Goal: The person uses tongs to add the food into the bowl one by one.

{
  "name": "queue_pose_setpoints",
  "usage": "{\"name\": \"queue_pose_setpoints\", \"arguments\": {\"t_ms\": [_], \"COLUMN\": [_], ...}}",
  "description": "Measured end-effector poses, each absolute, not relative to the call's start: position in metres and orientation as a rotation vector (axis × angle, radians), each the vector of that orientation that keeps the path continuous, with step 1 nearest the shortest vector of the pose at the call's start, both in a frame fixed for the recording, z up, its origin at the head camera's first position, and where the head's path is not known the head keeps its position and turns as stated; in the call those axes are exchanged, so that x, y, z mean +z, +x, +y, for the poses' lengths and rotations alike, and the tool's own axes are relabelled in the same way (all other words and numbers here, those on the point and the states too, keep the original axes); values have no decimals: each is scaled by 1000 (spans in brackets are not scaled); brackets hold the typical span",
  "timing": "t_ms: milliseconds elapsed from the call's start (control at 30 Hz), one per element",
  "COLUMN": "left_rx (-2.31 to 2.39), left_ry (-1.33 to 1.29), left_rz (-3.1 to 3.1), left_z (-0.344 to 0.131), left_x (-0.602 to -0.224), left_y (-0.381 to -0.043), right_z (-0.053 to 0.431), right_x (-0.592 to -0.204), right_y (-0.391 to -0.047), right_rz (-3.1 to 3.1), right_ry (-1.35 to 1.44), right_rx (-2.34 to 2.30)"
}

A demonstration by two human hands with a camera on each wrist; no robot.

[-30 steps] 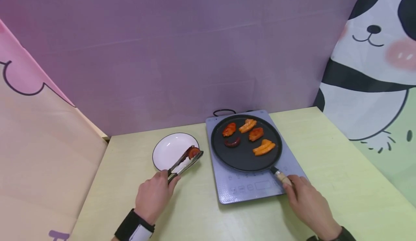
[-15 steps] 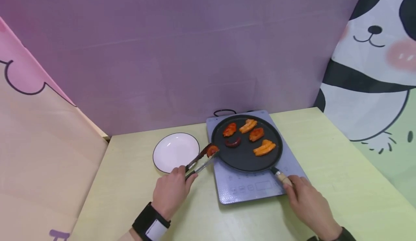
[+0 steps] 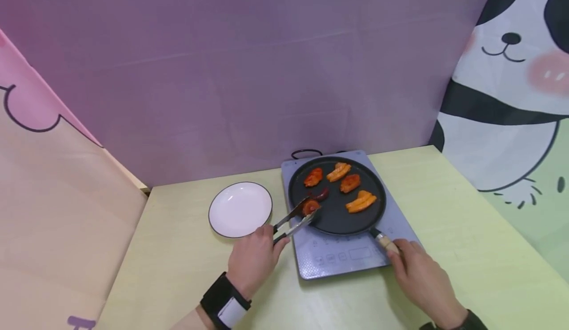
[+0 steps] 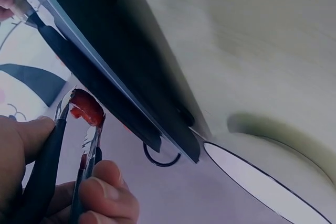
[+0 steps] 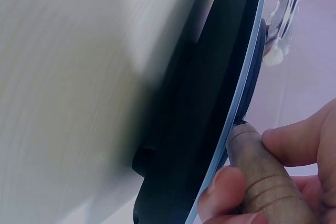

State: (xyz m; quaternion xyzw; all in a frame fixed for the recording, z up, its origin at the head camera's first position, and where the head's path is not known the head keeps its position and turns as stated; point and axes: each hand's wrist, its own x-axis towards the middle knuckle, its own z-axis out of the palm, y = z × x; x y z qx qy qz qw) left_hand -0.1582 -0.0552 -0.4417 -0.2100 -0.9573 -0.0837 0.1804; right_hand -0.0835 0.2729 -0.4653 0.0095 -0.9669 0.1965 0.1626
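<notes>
My left hand (image 3: pixel 253 260) holds a pair of tongs (image 3: pixel 295 225) with dark grips and metal tips. Pinched in the tips is a curled, reddish-brown piece of food (image 3: pixel 310 207), its exact kind unclear, over the left front part of a round black frying pan (image 3: pixel 333 221). Whether that piece touches the pan cannot be told. My right hand (image 3: pixel 420 275) grips the pan's wooden handle (image 5: pixel 268 182). In the pan lie a dark curved sausage (image 3: pixel 321 194), partly hidden by the tongs, two reddish chicken wings (image 3: pixel 350 184) and two orange striped slices (image 3: pixel 361 201).
Beneath the pan is a flat grey induction cooker (image 3: pixel 351 266). Left of it stands a white plate (image 3: pixel 240 209) with a dark rim. A purple backdrop (image 3: pixel 222 83) rises behind the pale table (image 3: pixel 169 251), and printed cloths hang on both sides.
My left hand has moved right, carrying the tongs and the reddish-brown piece from over the plate to over the pan's left front. My right hand has stayed on the handle.
</notes>
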Motion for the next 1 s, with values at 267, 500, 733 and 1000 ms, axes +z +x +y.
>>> {"name": "queue_pose_setpoints", "arguments": {"t_ms": [267,500,733,1000], "left_rx": [-180,-142,-128,-147], "left_ry": [-645,-657,-660,-651], "left_rz": [-2644,-2656,-2688,-2702], "left_z": [-40,-29,-24,-23], "left_x": [-443,-445,-446,-447], "left_y": [-158,-161,-164,-164], "right_z": [272,272,272,272], "right_x": [-464,-463,-464,-465], "right_y": [-83,-84,-84,-84], "right_rz": [-2762,-2770,-2762,-2760], "right_ry": [22,17,24,20], "right_rx": [575,565,569,563]}}
